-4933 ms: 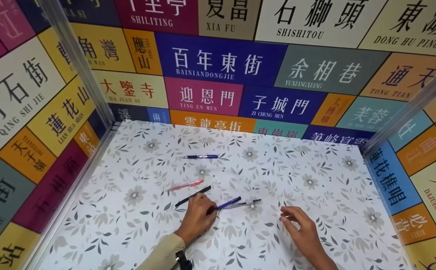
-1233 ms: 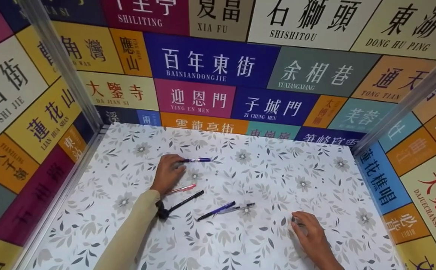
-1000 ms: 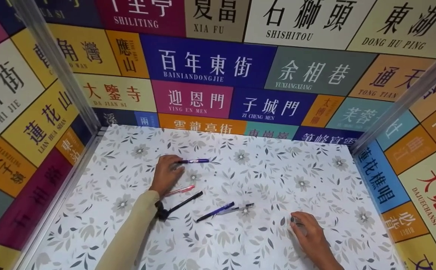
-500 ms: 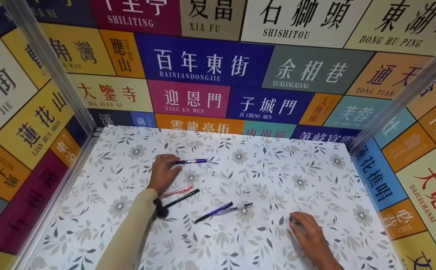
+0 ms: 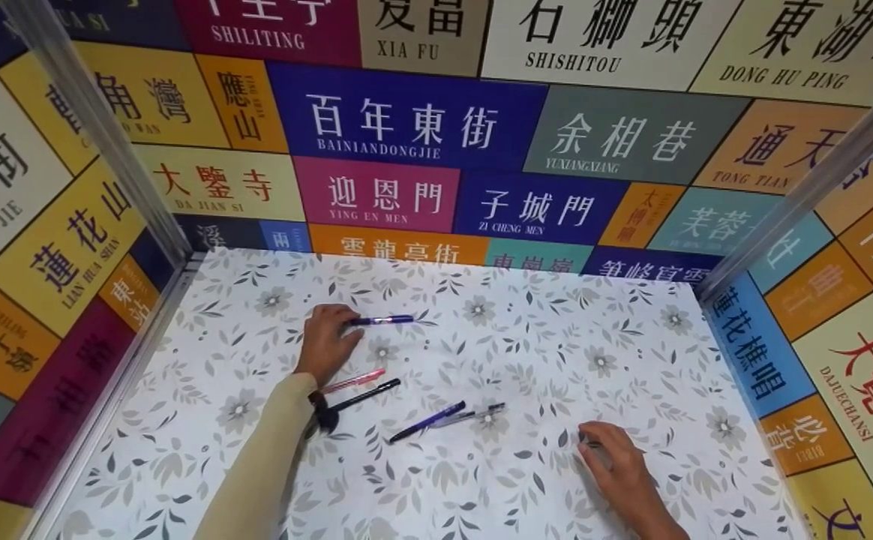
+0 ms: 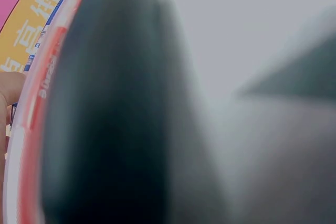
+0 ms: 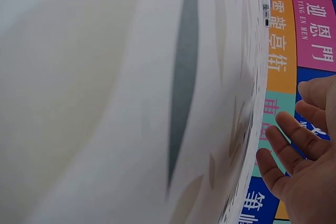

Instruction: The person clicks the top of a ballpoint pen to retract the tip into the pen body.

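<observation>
My left hand (image 5: 328,341) is at the near end of a blue pen (image 5: 384,320) lying crosswise toward the back of the table. Its fingertips reach that pen's left end, while the thumb stays apart below. Under the wrist lie a pink-red pen (image 5: 358,379) and a black pen (image 5: 367,394). In the left wrist view the red pen (image 6: 44,87) runs up close beside the hand; a large dark blur fills the middle. A blue-and-black pen (image 5: 427,421) and a clear, dark-tipped pen (image 5: 481,413) lie partly together at centre. To the right, my right hand (image 5: 616,465) rests loosely curled, holding nothing.
The table has a white cloth (image 5: 541,375) printed with grey leaves and flowers. Panels with coloured place-name signs (image 5: 406,112) close it in at the back and both sides. Clear posts (image 5: 99,127) stand at the back corners. A dark wrist-worn device (image 5: 324,416) overlaps the black pen.
Since the oldest frame, my left hand has moved from the centre pens up and left to the far blue pen, and has stayed there. The right hand has barely moved; the view shifted slightly.
</observation>
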The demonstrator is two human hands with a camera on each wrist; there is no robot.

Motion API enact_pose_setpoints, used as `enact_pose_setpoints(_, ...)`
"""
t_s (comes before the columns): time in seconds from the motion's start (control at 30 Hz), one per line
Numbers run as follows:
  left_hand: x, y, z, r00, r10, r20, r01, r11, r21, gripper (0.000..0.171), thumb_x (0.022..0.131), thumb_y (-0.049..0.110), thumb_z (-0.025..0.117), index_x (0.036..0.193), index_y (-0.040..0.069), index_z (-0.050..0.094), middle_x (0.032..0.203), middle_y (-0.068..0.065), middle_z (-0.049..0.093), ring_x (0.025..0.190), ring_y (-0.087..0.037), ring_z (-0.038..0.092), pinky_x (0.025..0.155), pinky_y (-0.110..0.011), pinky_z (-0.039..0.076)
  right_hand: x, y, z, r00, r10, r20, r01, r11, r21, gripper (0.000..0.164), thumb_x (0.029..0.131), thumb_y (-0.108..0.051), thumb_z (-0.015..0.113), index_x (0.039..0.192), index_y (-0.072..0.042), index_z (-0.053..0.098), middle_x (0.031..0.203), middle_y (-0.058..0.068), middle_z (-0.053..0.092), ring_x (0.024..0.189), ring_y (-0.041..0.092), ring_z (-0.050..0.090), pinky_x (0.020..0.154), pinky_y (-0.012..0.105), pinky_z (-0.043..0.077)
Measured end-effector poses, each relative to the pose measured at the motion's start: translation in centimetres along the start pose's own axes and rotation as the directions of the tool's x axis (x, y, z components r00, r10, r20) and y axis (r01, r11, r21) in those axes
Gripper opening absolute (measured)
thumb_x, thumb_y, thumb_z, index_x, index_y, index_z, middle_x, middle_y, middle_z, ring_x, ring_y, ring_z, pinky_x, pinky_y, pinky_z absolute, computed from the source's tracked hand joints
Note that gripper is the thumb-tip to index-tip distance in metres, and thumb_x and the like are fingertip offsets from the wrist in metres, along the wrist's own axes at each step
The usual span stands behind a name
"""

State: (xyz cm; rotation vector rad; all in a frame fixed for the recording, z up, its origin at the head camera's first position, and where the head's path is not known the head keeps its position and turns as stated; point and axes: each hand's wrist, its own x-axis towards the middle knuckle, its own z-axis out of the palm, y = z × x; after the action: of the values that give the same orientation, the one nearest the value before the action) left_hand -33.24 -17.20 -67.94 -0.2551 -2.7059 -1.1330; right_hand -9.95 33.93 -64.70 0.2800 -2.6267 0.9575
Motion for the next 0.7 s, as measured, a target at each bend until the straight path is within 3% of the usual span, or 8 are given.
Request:
enact_pose_setpoints(0.23,0.18,-0.21,0.05,0.999,0.034,-0.034,-0.034,0.999,-0.019,0.014,0.098,0.017,0.083,0.111,0.01,0.084,0.125,-0.008,0.068,0.128,-0.03,0.054,0.113,-0.056,0.038,-0.22,0.0,0.08,1.0,-0.023,-0.016,0.023,1.0,-0.001,0.034,0.089,0.01,0.084,0.121,0.001,0.076,0.118,0.009,0.073,0.106,0.023,0.071,0.099,0.004,0.041)
enact_pose_setpoints(0.37,0.19,-0.4,0.19,0.997,0.057,-0.051,-0.058,0.998,-0.017,0.015,0.097,0.016,0.083,0.108,0.006,0.085,0.112,-0.01,0.068,0.117,-0.032,0.056,0.107,-0.055,0.04,-0.41,-0.08,0.06,0.999,-0.03,-0.02,0.03,1.0,0.006,0.035,0.089,0.011,0.084,0.122,0.002,0.076,0.119,0.009,0.073,0.108,0.024,0.071,0.101,0.003,0.039)
enact_pose_setpoints(0.7,0.03,-0.28,0.25,0.996,0.041,-0.085,-0.044,0.998,-0.034,0.013,0.093,0.015,0.084,0.103,0.007,0.085,0.096,-0.008,0.072,0.107,-0.031,0.06,0.102,-0.052,0.042,-0.29,-0.29,-0.1,0.998,-0.052,-0.039,0.054,0.997,0.048,0.033,0.09,0.012,0.083,0.12,0.002,0.076,0.118,0.009,0.073,0.103,0.028,0.072,0.094,0.013,0.052)
